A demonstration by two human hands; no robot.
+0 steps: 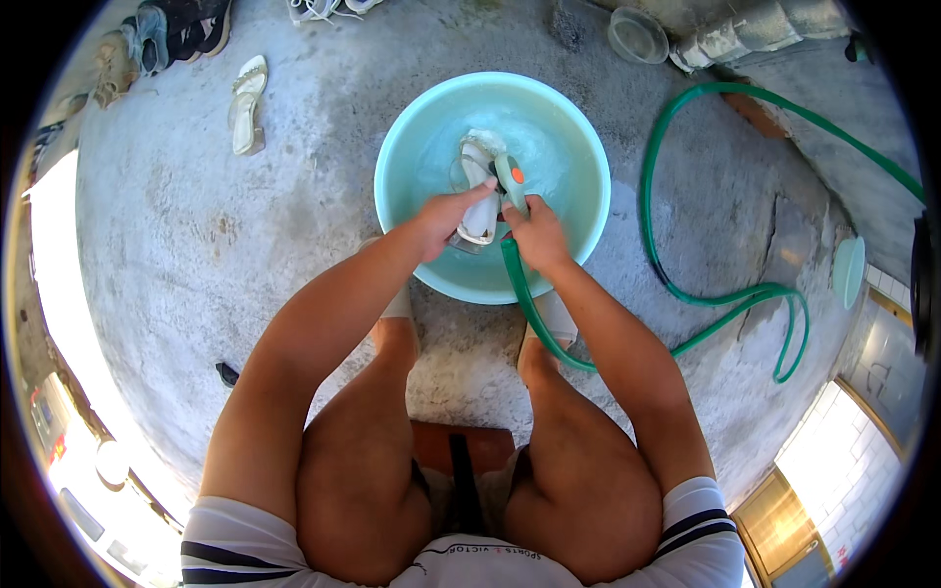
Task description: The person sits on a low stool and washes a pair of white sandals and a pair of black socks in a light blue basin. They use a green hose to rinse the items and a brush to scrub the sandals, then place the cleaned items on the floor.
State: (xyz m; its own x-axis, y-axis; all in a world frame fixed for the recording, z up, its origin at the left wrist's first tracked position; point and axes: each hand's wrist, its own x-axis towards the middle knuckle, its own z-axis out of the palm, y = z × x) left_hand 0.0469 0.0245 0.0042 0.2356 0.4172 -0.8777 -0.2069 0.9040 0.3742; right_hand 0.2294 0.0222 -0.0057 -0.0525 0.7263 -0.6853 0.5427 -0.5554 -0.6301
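My left hand (446,218) grips a white sandal (481,209) with a clear heel, its sole turned up towards me. In my right hand (540,234) is a hose spray nozzle (510,178), pale grey-green with an orange button, fitted to a green hose (523,290). The nozzle's head is close beside the sandal's strap end, where the water looks churned and white. Both hands are over a light turquoise plastic basin (390,235) that holds some water. My fingers hide part of the sandal and of the nozzle's handle.
The green hose (650,184) loops across the concrete floor on the right. Another white sandal (246,110) lies at the upper left, near several shoes (176,37). A clear plastic bowl (638,35) stands at the back right. My feet flank the basin's near side.
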